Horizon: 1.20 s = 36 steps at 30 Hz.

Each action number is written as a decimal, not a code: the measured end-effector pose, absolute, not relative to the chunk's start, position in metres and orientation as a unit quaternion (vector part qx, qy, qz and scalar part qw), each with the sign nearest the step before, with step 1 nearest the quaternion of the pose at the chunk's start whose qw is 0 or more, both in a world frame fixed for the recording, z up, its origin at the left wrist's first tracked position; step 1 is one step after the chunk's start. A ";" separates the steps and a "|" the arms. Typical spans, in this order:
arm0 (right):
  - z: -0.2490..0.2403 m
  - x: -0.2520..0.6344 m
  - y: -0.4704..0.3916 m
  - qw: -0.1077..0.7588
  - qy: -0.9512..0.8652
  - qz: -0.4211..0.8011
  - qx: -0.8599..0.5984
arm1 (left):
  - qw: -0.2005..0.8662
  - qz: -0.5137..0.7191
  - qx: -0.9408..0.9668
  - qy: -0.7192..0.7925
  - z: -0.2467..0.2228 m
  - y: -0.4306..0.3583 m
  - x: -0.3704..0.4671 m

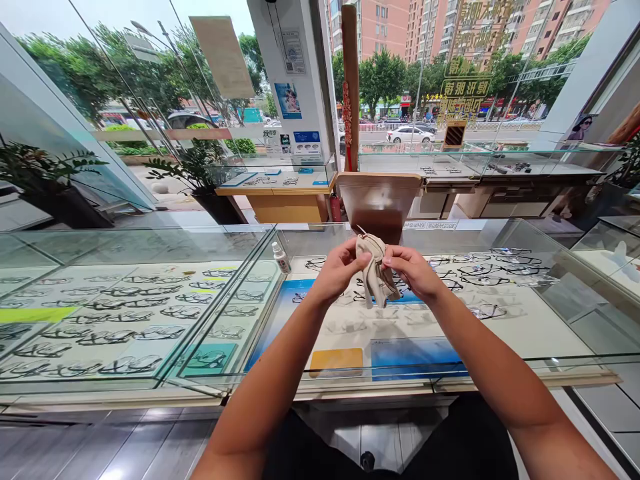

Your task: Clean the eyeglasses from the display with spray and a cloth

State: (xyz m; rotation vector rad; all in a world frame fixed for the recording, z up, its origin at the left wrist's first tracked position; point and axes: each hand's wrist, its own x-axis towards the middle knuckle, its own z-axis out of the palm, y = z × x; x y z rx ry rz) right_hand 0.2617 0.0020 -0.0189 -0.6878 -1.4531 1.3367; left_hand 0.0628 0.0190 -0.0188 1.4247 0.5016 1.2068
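Note:
A beige cleaning cloth [373, 277] hangs in loose folds between my two hands, above the glass counter. My left hand [341, 268] pinches its left side, thumb across the front. My right hand [413, 270] is closed at the cloth's right edge, with thumb and fingertips together. Along the top of the cloth runs a thin dark curved line, which looks like part of a pair of glasses; the cloth and fingers hide the rest. A small white spray bottle [281, 258] stands on the counter to the left of my left hand.
Glass display cases [505, 363] hold rows of eyeglass frames [133, 290], with more frames [500, 270] on the right. A yellow-orange pad [336, 361] and a blue mat [415, 357] lie nearer me. Across the counter stands a brown chair [379, 193].

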 end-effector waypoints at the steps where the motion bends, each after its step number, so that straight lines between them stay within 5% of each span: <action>1: -0.021 0.261 0.002 0.499 -0.600 0.558 -0.281 | 0.565 0.515 0.605 0.221 -0.018 0.017 0.064; 9: -0.035 0.248 -0.002 0.470 -0.625 0.571 -0.251 | 0.462 0.593 0.591 0.292 -0.022 0.012 0.073; 17: -0.023 0.255 -0.001 0.515 -0.590 0.568 -0.253 | 0.571 0.514 0.600 0.223 -0.019 0.016 0.063; 27: -0.033 0.246 -0.005 0.467 -0.660 0.542 -0.229 | 0.486 0.571 0.599 0.282 -0.021 0.010 0.070; 36: -0.024 0.255 -0.003 0.523 -0.625 0.537 -0.218 | 0.512 0.634 0.509 0.277 -0.024 0.021 0.069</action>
